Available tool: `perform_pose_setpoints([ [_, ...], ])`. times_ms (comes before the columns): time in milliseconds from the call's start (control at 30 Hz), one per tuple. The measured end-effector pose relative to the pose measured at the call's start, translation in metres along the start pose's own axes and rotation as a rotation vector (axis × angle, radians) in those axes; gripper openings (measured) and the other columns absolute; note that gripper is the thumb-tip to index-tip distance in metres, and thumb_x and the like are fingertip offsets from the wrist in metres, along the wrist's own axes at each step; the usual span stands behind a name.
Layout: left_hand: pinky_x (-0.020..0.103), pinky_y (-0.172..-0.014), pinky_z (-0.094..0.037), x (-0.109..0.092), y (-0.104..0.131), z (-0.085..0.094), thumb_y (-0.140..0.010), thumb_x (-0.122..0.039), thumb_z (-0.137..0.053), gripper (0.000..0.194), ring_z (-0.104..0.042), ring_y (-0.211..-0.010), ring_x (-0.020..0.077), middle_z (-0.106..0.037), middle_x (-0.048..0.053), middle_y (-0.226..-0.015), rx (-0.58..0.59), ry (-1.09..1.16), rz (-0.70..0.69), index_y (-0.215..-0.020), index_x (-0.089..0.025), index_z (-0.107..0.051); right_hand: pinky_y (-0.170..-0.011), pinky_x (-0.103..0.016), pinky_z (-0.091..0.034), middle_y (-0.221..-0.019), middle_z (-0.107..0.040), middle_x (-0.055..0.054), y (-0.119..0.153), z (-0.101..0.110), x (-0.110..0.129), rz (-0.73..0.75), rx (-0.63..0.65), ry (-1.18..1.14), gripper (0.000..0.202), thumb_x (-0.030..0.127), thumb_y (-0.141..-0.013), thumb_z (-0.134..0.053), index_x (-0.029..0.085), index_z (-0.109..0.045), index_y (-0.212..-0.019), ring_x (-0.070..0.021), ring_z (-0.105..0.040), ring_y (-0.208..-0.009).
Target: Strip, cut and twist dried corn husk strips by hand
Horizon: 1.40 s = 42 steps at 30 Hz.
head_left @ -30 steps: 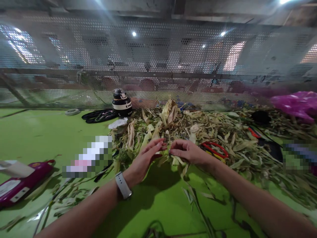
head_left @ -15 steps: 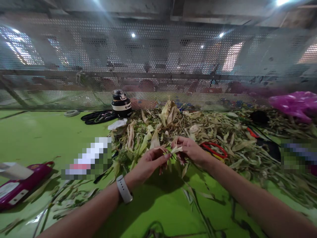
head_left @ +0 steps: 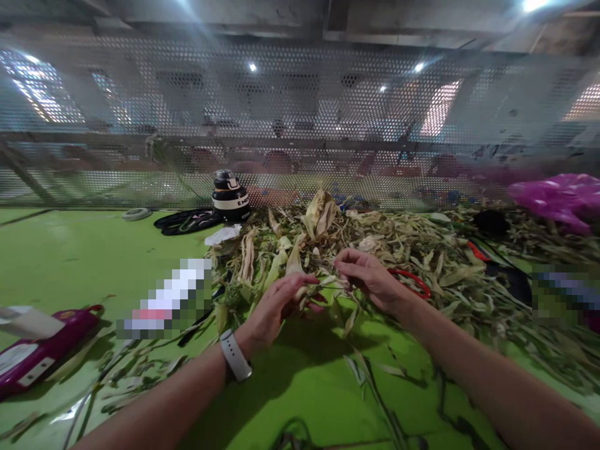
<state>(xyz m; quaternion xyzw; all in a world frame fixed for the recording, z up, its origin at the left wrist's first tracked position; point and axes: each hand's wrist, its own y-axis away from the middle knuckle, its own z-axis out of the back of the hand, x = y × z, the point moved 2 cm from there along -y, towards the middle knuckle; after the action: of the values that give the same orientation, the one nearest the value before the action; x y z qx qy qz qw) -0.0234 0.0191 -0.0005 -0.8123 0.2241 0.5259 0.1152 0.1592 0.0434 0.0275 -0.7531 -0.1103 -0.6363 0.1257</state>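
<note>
My left hand [head_left: 281, 301], with a white watch strap at the wrist, is closed on a small piece of pale corn husk [head_left: 305, 291]. Only part of it shows between the fingers. A short gap away, my right hand [head_left: 368, 276] is raised, its thumb and forefinger pinched together. Whatever the pinch holds is too small to make out. A big heap of dried corn husks [head_left: 403, 234] lies just beyond both hands. One large upright husk [head_left: 320, 215] stands out of it. Red scissor-like handles [head_left: 417, 280] show beside my right forearm.
A black bottle with a white band [head_left: 230, 199] stands behind the heap, by a black pouch [head_left: 187, 221]. Farther left are a tape roll [head_left: 136, 214] and a purple power strip-like box [head_left: 44, 353]. A pink plastic bag [head_left: 560, 197] lies at right. A perforated metal screen [head_left: 300, 112] closes the back.
My hands have moved apart from where they met over the pale husk piece. The right hand has shifted slightly up and right; the left hand's fingers have stretched out more around the husk.
</note>
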Motion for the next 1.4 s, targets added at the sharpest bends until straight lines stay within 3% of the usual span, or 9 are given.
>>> perform_pose_setpoints([
  [100, 0.026, -0.060, -0.048, 0.001, -0.003, 0.004, -0.073, -0.061, -0.053, 0.054, -0.063, -0.078, 0.0205, -0.068, 0.010, -0.088, -0.071, -0.006, 0.016, -0.093, -0.013, -0.067, -0.049, -0.018, -0.037, -0.054, -0.051, 0.006, 0.001, 0.001, 0.002, 0.028, 0.010, 0.012, 0.017, 0.029, -0.070, -0.070, 0.016, -0.058, -0.070, -0.0057, -0.045, -0.049],
  [267, 0.019, -0.058, -0.042, 0.002, -0.007, 0.006, -0.067, -0.028, -0.074, 0.038, -0.056, -0.067, 0.0097, -0.063, -0.001, -0.074, -0.128, -0.191, -0.076, -0.102, -0.021, -0.062, -0.057, -0.020, -0.037, -0.060, -0.054, 0.005, 0.000, 0.004, 0.003, 0.066, -0.007, 0.097, 0.017, 0.029, -0.068, -0.071, 0.016, -0.061, -0.071, -0.0068, -0.047, -0.056],
  [567, 0.023, -0.059, -0.043, 0.009, -0.009, 0.006, -0.067, -0.032, -0.070, 0.035, -0.054, -0.062, 0.0108, -0.062, 0.002, -0.073, 0.057, -0.510, 0.011, -0.098, -0.015, -0.065, -0.061, -0.023, -0.038, -0.065, -0.058, 0.003, -0.003, 0.011, 0.005, 0.126, -0.006, 0.337, 0.018, 0.031, -0.068, -0.072, 0.015, -0.064, -0.073, -0.0087, -0.049, -0.061],
  [800, 0.021, -0.048, -0.041, 0.001, -0.006, 0.005, -0.074, -0.033, -0.060, 0.038, -0.050, -0.052, 0.0099, -0.057, -0.001, -0.063, -0.086, -0.727, -0.085, -0.107, -0.014, -0.060, -0.059, -0.023, -0.042, -0.062, -0.057, 0.003, 0.012, -0.001, 0.031, 0.241, 0.019, 0.240, 0.016, 0.032, -0.072, -0.068, 0.017, -0.062, -0.073, -0.0084, -0.051, -0.057],
  [967, 0.024, -0.046, -0.048, -0.008, -0.009, 0.006, -0.073, -0.036, -0.059, 0.032, -0.058, -0.054, 0.0145, -0.063, 0.004, -0.065, -0.229, -0.739, -0.005, -0.093, -0.011, -0.062, -0.071, -0.027, -0.045, -0.071, -0.062, -0.001, 0.004, 0.028, 0.039, 0.268, -0.276, 0.349, 0.021, 0.035, -0.069, -0.067, 0.017, -0.061, -0.076, -0.0128, -0.057, -0.069],
  [1067, 0.026, -0.048, -0.052, -0.012, -0.010, 0.010, -0.071, -0.039, -0.061, 0.039, -0.062, -0.063, 0.0179, -0.065, 0.005, -0.069, -0.318, -0.706, -0.045, -0.100, -0.012, -0.061, -0.071, -0.027, -0.045, -0.084, -0.063, -0.003, 0.000, 0.056, 0.049, 0.339, -0.497, 0.498, 0.028, 0.035, -0.065, -0.066, 0.018, -0.059, -0.087, -0.0151, -0.058, -0.078],
  [1133, 0.027, -0.053, -0.054, -0.015, -0.010, 0.014, -0.071, -0.040, -0.062, 0.043, -0.062, -0.068, 0.0182, -0.066, 0.005, -0.074, -0.359, -0.686, -0.085, -0.105, -0.013, -0.060, -0.064, -0.026, -0.045, -0.079, -0.063, -0.003, 0.003, 0.073, 0.056, 0.275, -0.529, 0.644, 0.024, 0.037, -0.069, -0.060, 0.018, -0.059, -0.084, -0.0152, -0.059, -0.072],
  [1300, 0.030, -0.058, -0.056, -0.018, -0.014, 0.022, -0.069, -0.038, -0.063, 0.047, -0.060, -0.067, 0.0163, -0.064, 0.003, -0.078, -0.450, -0.652, -0.161, -0.109, -0.014, -0.060, -0.053, -0.024, -0.040, -0.060, -0.061, -0.002, 0.019, 0.088, 0.049, -0.234, 0.018, 1.276, 0.019, 0.033, -0.073, -0.053, 0.017, -0.060, -0.068, -0.0151, -0.057, -0.055],
  [1400, 0.029, -0.058, -0.056, -0.015, -0.016, 0.024, -0.067, -0.038, -0.064, 0.046, -0.059, -0.068, 0.0162, -0.063, 0.003, -0.077, -0.449, -0.621, -0.149, -0.106, -0.014, -0.061, -0.053, -0.024, -0.037, -0.064, -0.063, -0.003, 0.027, 0.089, 0.039, -0.281, 0.094, 1.375, 0.019, 0.034, -0.071, -0.055, 0.017, -0.061, -0.067, -0.0173, -0.058, -0.060],
])
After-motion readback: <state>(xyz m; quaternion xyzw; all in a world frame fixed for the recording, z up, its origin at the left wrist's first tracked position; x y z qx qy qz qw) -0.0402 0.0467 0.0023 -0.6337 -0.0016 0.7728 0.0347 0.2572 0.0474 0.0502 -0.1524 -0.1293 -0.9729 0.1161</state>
